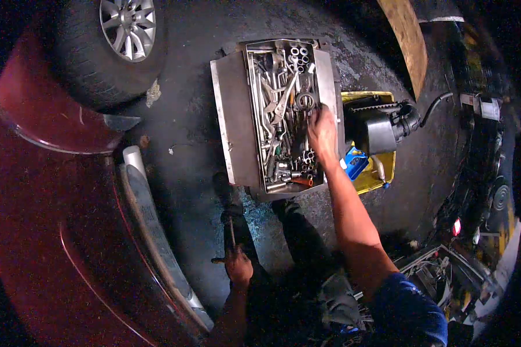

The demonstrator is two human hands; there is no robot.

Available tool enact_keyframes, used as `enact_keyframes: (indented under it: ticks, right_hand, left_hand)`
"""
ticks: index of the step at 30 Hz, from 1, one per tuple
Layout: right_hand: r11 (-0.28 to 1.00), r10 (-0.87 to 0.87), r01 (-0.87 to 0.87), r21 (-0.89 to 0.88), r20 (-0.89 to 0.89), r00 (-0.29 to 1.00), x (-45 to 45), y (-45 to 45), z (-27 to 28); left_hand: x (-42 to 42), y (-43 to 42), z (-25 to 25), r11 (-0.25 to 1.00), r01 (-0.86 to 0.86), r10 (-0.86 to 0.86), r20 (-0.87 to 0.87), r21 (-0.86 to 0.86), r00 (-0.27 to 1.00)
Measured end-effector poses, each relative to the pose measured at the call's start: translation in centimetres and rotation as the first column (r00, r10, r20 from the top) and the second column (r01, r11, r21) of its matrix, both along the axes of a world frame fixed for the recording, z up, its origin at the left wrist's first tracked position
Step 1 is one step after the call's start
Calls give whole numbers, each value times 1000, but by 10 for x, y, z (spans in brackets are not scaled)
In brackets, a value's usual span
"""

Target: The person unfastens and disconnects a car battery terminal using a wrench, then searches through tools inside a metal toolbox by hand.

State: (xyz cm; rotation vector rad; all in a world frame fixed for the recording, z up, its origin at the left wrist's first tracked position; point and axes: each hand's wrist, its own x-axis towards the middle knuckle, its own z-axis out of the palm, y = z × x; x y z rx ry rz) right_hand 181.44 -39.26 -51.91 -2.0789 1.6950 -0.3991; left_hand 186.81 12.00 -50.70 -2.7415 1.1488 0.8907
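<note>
Left hand (238,267): near, left of the right arm; fingers closed round a tool (232,232), its shaft pointing far.
Metal parts (440,269): near right, in a heap.
Car (58,231): red, along the left side from near to mid-floor.
Toolbox (236,115): on the floor, middle, beyond the left hand; we see it open, flaps out left and right.
Toolbox contents: pliers (285,103) towards the left, sockets (295,52) at the far end, orange piece (302,181) at the near end.
Right hand (323,132): over the toolbox's right side, fingers partly curled, tips down at the tools; we cannot tell if it grips anything.
Yellow tray (389,173): just right of the toolbox; we see a black part (377,132) and a blue piece (356,163) on it.
Wheel (127,28): far left.
Board (408,49): wooden, far right.
</note>
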Motion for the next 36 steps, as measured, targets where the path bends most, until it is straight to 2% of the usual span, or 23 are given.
enact_keyframes:
  ticks: [1, 2, 4, 6, 8, 11, 14, 17, 20, 22, 24, 26, 32, 35, 36]
  right_hand:
    - [998, 18, -31, -54, -224, 974, 12, -4, 11]
    - [989, 48, -89, -121, -308, 950, 21, -10, 15]
    - [961, 155, -192, -201, -188, 970, 41, -12, 22]
    - [921, 345, -363, -142, -140, 928, 62, -13, 21]
    - [888, 434, -441, -127, -83, 897, 88, -12, 2]
    - [869, 482, -492, -61, -126, 867, 114, -15, -21]
    - [862, 483, -493, -116, -105, 869, 115, -19, -32]
    - [841, 535, -540, -32, -102, 839, 100, -27, -27]
    - [780, 613, -624, -36, -152, 775, 91, -41, -25]
    - [772, 631, -636, -5, -116, 767, 88, -42, -23]
    - [796, 604, -600, 73, -163, 781, 94, -38, -15]
    - [800, 588, -600, -10, -189, 787, 95, -38, -25]
    - [596, 751, -798, -89, -291, 593, 82, -46, -17]
    - [415, 828, -909, -30, -402, 391, 77, -39, -12]
    - [381, 856, -924, -28, -367, 364, 72, -34, -12]
  left_hand:
    - [3, -8, 7, 999, -12, 14, -37, 49, 999]
    - [4, -11, 9, 995, -25, 32, -72, 97, 997]
    - [9, -14, 6, 995, -13, 22, -96, 96, 995]
    - [8, -14, 2, 998, -12, 17, -86, 62, 996]
    - [7, -13, -2, 1000, -21, 21, -39, -5, 999]
    - [8, -8, -11, 999, 52, -52, 7, -10, 999]
    - [6, -4, -7, 999, -9, 5, -84, -43, 996]
    - [-2, -15, -9, 995, 58, -51, 91, -76, 995]
    - [2, -27, -3, 996, 28, -23, 61, -81, 998]
    - [2, -30, 2, 999, -1, 2, 27, -46, 1000]
    - [3, -30, 2, 999, -26, 26, -2, -30, 1000]
    - [1, -24, -2, 999, -40, 39, -34, -30, 999]
    - [-2, -13, -11, 999, -47, 46, -25, -3, 999]
    - [-2, -11, -14, 998, -61, 61, -13, 4, 998]
    - [-2, -9, -15, 997, -77, 77, -18, 16, 997]
